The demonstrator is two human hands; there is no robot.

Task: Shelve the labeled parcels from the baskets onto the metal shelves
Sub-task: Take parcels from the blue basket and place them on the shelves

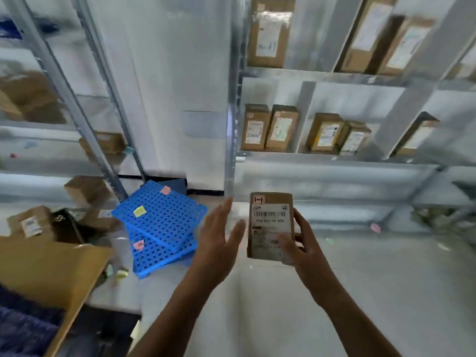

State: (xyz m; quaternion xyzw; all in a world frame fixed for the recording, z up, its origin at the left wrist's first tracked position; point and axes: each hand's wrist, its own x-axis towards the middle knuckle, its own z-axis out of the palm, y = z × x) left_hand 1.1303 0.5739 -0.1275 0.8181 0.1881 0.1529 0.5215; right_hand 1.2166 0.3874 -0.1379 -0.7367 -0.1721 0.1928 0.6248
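Parcel stands upright in the air in front of the shelves, long axis vertical, barcode label facing the person, top end toward the shelves. The right hand grips its lower right side, thumb across the label. The left hand is just beside it, fingers straight and spread, not touching.

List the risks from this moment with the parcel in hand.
Only the right hand grips the parcel; the left hand is open beside it, so it may slip. Upright boxes on the middle shelf could be toppled when it goes in. Blue perforated panels lie loosely stacked at the left, a possible trip.
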